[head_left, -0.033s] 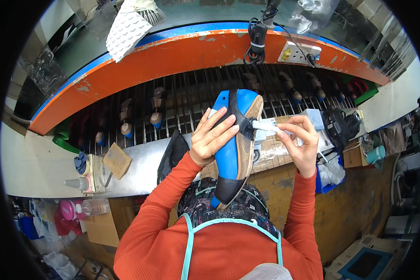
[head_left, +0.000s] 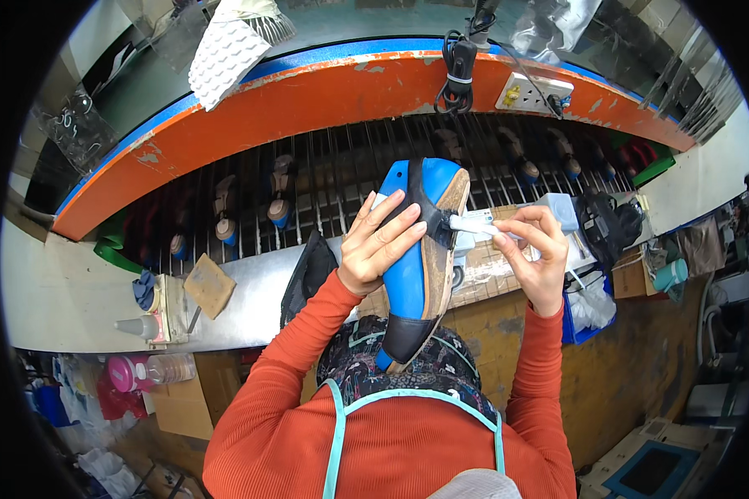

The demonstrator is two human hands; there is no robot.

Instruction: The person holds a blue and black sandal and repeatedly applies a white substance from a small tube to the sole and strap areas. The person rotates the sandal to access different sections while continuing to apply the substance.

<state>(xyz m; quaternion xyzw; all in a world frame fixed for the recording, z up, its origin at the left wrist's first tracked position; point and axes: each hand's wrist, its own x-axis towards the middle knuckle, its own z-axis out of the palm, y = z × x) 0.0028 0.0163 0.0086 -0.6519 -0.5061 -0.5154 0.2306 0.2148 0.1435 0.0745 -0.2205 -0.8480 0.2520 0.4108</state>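
Note:
A blue shoe last (head_left: 405,281) with a tan underside stands out over my lap, its black toe piece toward me. A black strap (head_left: 425,218) wraps around its middle. My left hand (head_left: 380,245) is closed over the last and strap from the left, fingers pressed on top. Between thumb and fingertips, my right hand (head_left: 538,254) pinches a small brush (head_left: 473,226) with a white handle. Its dark tip touches the strap near the edge of the underside.
Behind the bench (head_left: 250,287), more lasts (head_left: 280,200) sit on a rack of dark metal bars, below an orange panel (head_left: 349,91). A tan pad (head_left: 210,286) lies at left. On the right are a black bag (head_left: 605,220) and a blue bin (head_left: 589,312) holding white plastic.

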